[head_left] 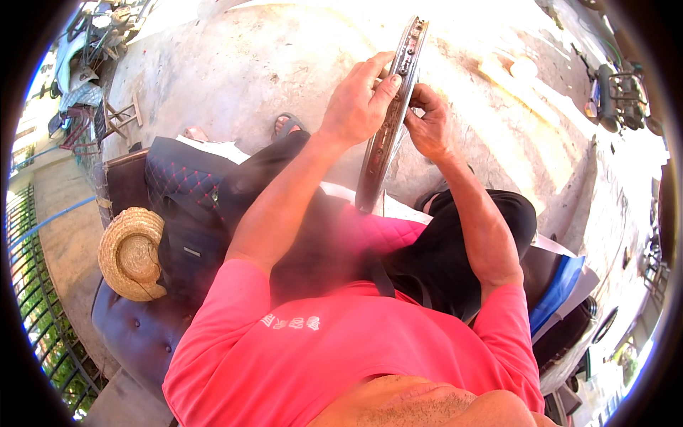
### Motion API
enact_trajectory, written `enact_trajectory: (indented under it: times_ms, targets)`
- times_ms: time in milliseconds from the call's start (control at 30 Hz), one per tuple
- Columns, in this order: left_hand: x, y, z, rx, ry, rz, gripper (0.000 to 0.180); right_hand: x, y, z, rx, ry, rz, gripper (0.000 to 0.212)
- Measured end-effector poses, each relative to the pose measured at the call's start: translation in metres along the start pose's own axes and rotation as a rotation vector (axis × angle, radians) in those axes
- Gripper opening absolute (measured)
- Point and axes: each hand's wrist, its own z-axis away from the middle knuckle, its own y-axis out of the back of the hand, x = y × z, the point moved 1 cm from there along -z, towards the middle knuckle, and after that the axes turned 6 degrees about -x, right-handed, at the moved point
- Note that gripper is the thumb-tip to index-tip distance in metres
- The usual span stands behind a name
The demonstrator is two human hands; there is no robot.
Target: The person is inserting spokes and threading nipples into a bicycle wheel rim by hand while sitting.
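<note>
- At far left, we see a straw hat [131,254] by the dark tufted seat [131,329], well apart from the work.
- Our left hand [361,99] is closed on the metal rim, its thumb laid over the pitted channel and its fingers curled behind, where we lose sight of them.
- The metal rim [385,139] stands edge-on to us, tilted, its upper end leaning right and its lower end down between our knees, near the pink quilted fabric [391,232]; we cannot tell whether they touch.
- The step in hand, as we judge it, is steadying the rim and working at its edge or small holes with our fingers.
- Our right hand [430,122] is half closed at the rim's right side, fingers bent toward the thumb; we cannot tell whether it pinches the rim or something small.
- The next move, we think, calls for a firm left hold while the right fingertips work freely.
</note>
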Motion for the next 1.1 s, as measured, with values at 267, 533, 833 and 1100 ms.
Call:
enact_trajectory:
  times_ms: [267, 533, 833, 1100]
  targets:
    - [0.001, 0.003, -0.001, 0.017, -0.002, -0.026, 0.041, -0.010, 0.002, 0.001, -0.014, -0.025, 0.100, 0.020]
    - [0.003, 0.001, -0.001, -0.011, 0.009, -0.007, 0.042, -0.003, -0.002, 0.002, 0.048, -0.042, 0.068, 0.022]
    - [0.007, 0.004, -0.001, -0.024, 0.048, -0.024, 0.043, -0.010, 0.002, 0.001, -0.003, 0.043, 0.127, 0.023]
    - [0.009, 0.002, -0.001, -0.022, 0.052, 0.031, 0.043, 0.002, 0.000, 0.001, 0.047, 0.018, 0.039, 0.023]
